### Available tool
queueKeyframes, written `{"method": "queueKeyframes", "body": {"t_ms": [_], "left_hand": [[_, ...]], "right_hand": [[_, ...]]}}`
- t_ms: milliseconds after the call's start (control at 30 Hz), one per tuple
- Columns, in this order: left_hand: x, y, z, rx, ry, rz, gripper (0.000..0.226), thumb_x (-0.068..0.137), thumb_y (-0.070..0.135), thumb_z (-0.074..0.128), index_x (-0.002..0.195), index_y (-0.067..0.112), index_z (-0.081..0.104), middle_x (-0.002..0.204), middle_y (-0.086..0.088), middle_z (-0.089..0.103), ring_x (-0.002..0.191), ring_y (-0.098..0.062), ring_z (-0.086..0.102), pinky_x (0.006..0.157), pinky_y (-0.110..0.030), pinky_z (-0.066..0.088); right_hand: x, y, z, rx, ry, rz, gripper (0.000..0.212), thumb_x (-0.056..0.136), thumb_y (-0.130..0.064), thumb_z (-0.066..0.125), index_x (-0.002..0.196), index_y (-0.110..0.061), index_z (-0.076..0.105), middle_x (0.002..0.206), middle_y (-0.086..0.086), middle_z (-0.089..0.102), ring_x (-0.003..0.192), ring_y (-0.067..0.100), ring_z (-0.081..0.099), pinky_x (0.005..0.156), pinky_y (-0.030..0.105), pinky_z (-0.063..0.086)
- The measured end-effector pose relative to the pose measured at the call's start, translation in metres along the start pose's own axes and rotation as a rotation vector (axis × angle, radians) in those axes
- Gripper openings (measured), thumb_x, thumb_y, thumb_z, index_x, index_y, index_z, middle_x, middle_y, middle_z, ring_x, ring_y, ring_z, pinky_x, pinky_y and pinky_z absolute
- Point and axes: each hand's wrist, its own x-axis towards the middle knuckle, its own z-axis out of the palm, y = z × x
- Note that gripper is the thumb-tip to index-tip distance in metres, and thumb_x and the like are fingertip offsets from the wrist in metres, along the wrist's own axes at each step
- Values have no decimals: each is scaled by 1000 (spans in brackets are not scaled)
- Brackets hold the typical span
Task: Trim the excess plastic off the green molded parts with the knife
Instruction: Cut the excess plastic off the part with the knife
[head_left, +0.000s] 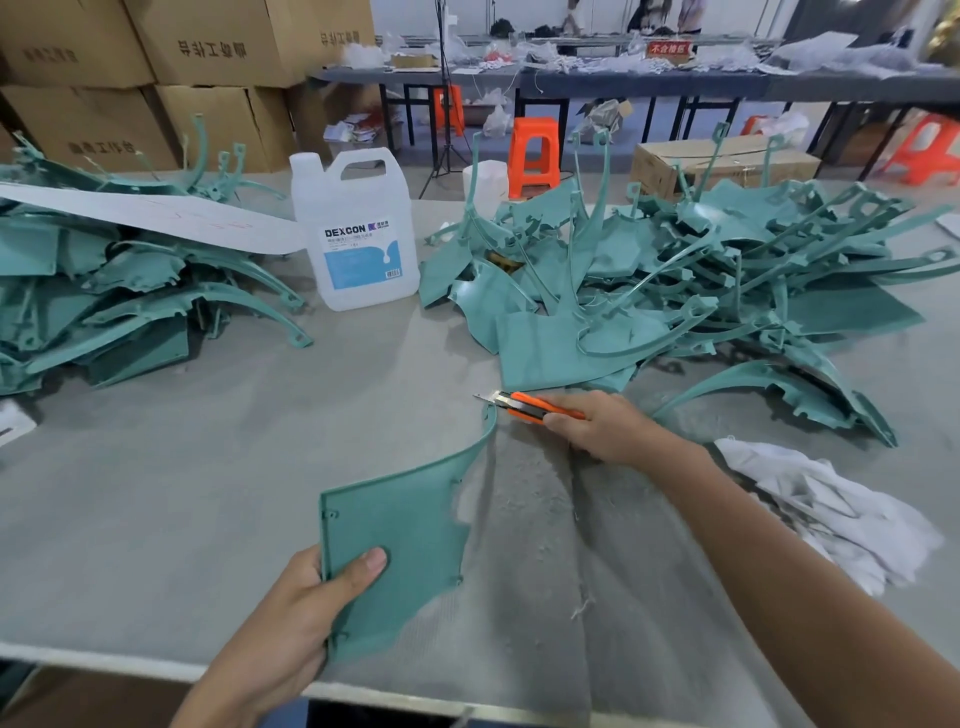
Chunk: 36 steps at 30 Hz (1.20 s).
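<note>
The knife (524, 405) is gripped in the curled fingers of the right hand (592, 426), its blade bared just at the tip of the thin curved arm of the green molded part (405, 525). The part's flat near corner is pinched by the left hand (306, 597), thumb on top, over the desk (182, 457) at six o'clock. A slip is judged possible if the blade is drawn down the springy arm: it could flex, the edge be gouged, or the left thumb be reached. Counted: one knife, one held part; a left heap (104, 291) at ten o'clock and a right heap (675, 291) at one o'clock, too tangled to number; one jug (358, 234) at twelve; one white cloth (831, 509) at three
</note>
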Motion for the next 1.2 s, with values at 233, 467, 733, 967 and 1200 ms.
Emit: {"method": "queueKeyframes", "body": {"t_ms": [233,467,733,967,1200], "left_hand": [[-3,-10,-7,-137,37,7,31,91,10,57,117,10,74,125,-23,67,111,-39,68,80,-39,60],[-2,-9,3,-153,95,39,28,89,14,61,112,9,76,120,-23,70,105,-39,70,78,-40,61],[14,-9,42,-161,150,67,28,86,15,62,107,0,73,109,-26,72,93,-36,73,72,-37,62],[13,-13,33,-211,154,61,36,88,15,61,120,-1,67,117,-23,71,102,-36,71,82,-40,60],[16,-12,29,-203,130,9,38,86,15,62,121,-1,66,118,-23,71,103,-37,71,80,-40,62]], "right_hand": [[13,-12,10,-206,47,47,36,104,-43,42,138,-40,53,117,1,69,109,31,61,87,42,49],[-47,-49,6,-22,192,-17,34,104,-42,47,137,-42,54,88,-7,69,81,18,65,74,37,51],[-127,-130,21,-97,106,-264,50,98,-58,38,144,-52,22,89,-7,70,79,20,63,66,37,47],[-98,-99,14,-159,206,-132,44,101,-51,44,144,-50,39,74,-5,66,67,26,65,61,36,52],[-23,-28,0,-234,86,191,35,103,-45,41,130,-36,60,105,5,67,96,32,61,84,42,52]]}}
